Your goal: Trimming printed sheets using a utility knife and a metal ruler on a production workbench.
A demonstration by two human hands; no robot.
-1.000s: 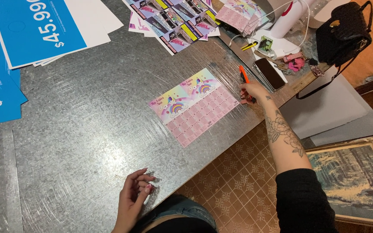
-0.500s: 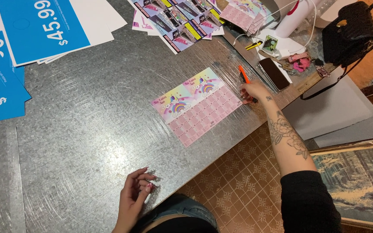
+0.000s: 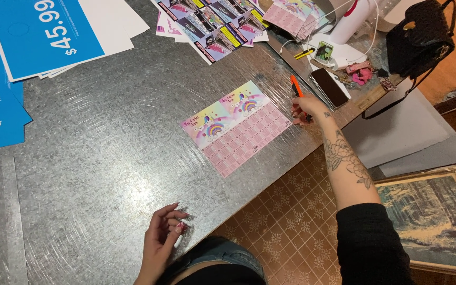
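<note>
A pink printed sheet (image 3: 236, 127) with rainbow pictures and small calendar grids lies flat on the metal table (image 3: 96, 158). My right hand (image 3: 307, 108) rests just right of the sheet's far corner and grips an orange-handled cutter (image 3: 295, 87), its tip pointing away from me. My left hand (image 3: 162, 237) sits at the table's near edge with fingers curled on the metal, holding nothing, well apart from the sheet.
Blue price signs (image 3: 43, 31) lie at the far left. More printed sheets (image 3: 212, 26) are stacked at the back. A dark phone (image 3: 329, 87), a long metal ruler (image 3: 291, 55), small items and a black handbag (image 3: 418, 31) sit at the right. A framed painting (image 3: 434, 221) leans below.
Both hands have stayed where they were; only the view has shifted slightly.
</note>
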